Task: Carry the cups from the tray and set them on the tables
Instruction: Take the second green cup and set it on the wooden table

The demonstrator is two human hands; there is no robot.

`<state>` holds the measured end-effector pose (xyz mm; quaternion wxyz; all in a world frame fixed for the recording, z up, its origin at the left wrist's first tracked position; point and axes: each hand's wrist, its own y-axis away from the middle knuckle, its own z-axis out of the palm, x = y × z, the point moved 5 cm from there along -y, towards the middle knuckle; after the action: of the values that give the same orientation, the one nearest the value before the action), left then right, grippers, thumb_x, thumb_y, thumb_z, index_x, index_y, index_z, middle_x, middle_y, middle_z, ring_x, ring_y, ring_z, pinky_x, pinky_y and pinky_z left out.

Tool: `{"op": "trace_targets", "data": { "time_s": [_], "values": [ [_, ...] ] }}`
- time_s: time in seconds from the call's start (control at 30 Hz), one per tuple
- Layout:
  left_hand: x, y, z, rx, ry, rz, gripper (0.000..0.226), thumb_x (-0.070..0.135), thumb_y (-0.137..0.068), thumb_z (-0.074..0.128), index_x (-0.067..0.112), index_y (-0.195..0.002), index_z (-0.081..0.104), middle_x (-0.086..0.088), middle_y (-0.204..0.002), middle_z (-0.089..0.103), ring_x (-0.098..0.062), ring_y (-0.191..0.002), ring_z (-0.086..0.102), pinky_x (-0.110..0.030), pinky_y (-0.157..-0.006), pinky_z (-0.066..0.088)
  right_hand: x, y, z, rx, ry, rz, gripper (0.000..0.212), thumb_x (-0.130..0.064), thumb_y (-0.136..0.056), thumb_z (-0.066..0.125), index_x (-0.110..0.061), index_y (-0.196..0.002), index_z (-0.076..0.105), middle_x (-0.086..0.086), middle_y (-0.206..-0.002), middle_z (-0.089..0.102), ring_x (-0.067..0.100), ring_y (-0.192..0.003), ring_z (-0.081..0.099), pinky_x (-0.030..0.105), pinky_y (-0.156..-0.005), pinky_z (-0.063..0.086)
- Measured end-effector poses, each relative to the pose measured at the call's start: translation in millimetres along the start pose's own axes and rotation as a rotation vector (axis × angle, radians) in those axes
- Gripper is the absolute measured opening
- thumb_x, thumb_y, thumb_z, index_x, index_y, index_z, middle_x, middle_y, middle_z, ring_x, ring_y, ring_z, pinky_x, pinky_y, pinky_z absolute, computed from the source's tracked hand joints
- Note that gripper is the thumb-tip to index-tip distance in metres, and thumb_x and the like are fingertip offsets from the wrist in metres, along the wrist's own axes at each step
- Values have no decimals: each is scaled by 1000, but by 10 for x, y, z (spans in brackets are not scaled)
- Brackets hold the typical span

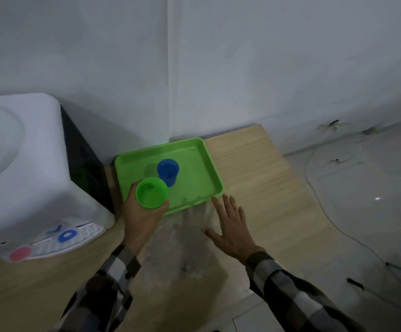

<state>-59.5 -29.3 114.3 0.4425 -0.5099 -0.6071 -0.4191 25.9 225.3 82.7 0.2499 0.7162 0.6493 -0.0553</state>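
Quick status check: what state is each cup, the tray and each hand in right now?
green cup: upright, held in the left hand, at the tray's near-left corner
blue cup: upright, standing in the tray
green tray: flat on the wooden table
left hand: closed around the green cup
right hand: open, fingers spread, empty

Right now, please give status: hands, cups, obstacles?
Left hand holds green cup. Right hand open, empty. Blue cup upright on tray. Nothing blocking.
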Motion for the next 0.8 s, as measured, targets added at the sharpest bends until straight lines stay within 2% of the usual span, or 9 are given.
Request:
{"op": "trace_targets", "data": {
  "time_s": [0.07,0.13,0.23,0.4,0.53,0.67,0.73,0.8],
  "values": [
    [234,213,97,-47,-12,32,55,1,-66,96,12,-110,65,-1,-99,73,3,-83,65,-9,-73,50,70,266,-186,52,-61,24,91,-72,-94,45,-36,-163,-1,6,-174,-7,25,-159,-16,56,-128,1],
    [458,446,224,-102,-14,56,53,0,-66,95,14,-108,65,7,-92,72,6,-78,65,-5,-67,47,149,563,-376,110,-135,48,91,-73,-94,46,-37,-163,0,3,-174,-7,22,-159,-16,53,-127,-1],
    [754,805,446,-170,-15,119,50,1,-67,93,18,-106,66,14,-87,74,3,-76,67,-8,-64,49,331,1047,-611,190,-214,102,89,-69,-94,50,-38,-163,3,2,-174,-4,20,-159,-12,51,-128,1],
    [1246,1438,889,-283,-35,249,52,13,-66,98,21,-107,67,7,-99,75,-5,-87,69,-12,-72,52,766,1966,-870,300,-257,238,85,-66,-97,50,-36,-163,4,1,-174,-2,20,-160,-8,51,-128,-1],
    [1566,1938,1269,-372,-52,343,53,19,-63,101,23,-104,67,4,-97,74,-14,-87,69,-30,-73,54,1216,2767,-1004,404,-292,358,86,-65,-96,52,-36,-163,5,2,-174,0,20,-160,-7,50,-128,0],
    [1835,2429,1702,-465,-52,418,51,17,-61,101,23,-100,68,6,-94,74,-10,-84,68,-21,-72,53,1674,3508,-1116,493,-331,473,87,-61,-97,55,-33,-163,5,3,-174,1,20,-160,-5,50,-129,2],
    [1943,2672,1936,-538,-55,441,51,19,-62,101,23,-100,67,6,-94,74,-10,-84,69,-26,-72,54,1886,3829,-1167,529,-331,533,87,-60,-97,56,-32,-163,8,3,-173,5,21,-160,-3,51,-129,4],
    [2041,2899,2151,-597,-51,470,51,22,-62,101,24,-100,67,7,-94,74,-8,-85,69,-24,-72,52,2059,4119,-1204,570,-348,580,85,-61,-96,56,-33,-163,10,2,-173,8,20,-160,-1,52,-129,6]
  ]
}}
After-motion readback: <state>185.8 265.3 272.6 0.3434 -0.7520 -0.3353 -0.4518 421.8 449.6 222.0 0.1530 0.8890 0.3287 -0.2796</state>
